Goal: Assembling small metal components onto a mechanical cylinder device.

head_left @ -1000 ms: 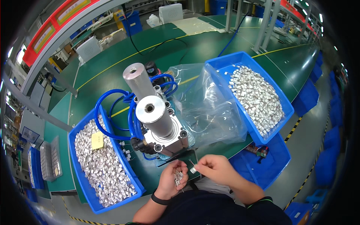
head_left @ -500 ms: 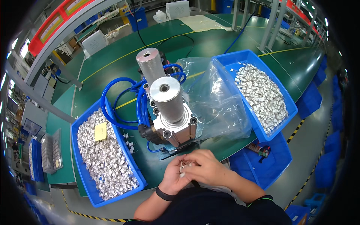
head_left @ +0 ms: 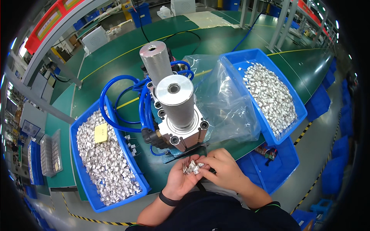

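My left hand (head_left: 178, 182) is turned palm up and cups a small heap of white block-shaped components with thin wire leads (head_left: 191, 168). Thumb and forefinger of my right hand (head_left: 226, 169) come together at the right side of this heap, pinching one of the pieces. Just beyond both hands stands a pneumatic press (head_left: 184, 133) with two knurled metal cylinders and blue air hoses. Similar components (head_left: 110, 165) fill the blue bin (head_left: 145, 188) on my left, where a yellow note (head_left: 101, 133) lies on top.
At the right, another blue bin (head_left: 301, 115) holds more such components. A clear plastic bag (head_left: 231, 115) lies between it and the press. Below is a blue tray (head_left: 285, 165) with a circuit board (head_left: 268, 152). A few loose components (head_left: 132, 146) lie beside the left bin.
My right hand has shifted slightly right, off the left palm. The left fingers have opened out, so the heap of components shows more fully. The view has moved slightly.
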